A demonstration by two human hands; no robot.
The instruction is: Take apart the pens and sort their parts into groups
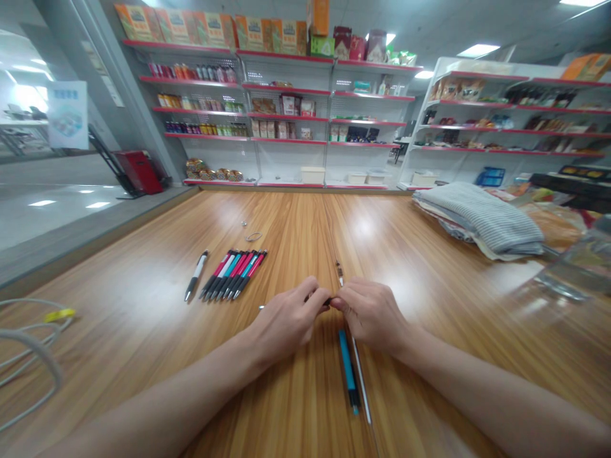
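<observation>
Just beyond the teal barrel [347, 357], seemingly unfinished, the left hand [291, 315] and right hand [375, 312] pinch a small dark part [327, 303], while pens [230, 275] leftward of it look complete.

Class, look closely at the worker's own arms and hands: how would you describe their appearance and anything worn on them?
The left grip and right grip are ungloved human hands, with no rings visible. The left forearm and right forearm narrow towards the wrists, without any sleeve, watch, bracelet or clear marking in view.
</observation>
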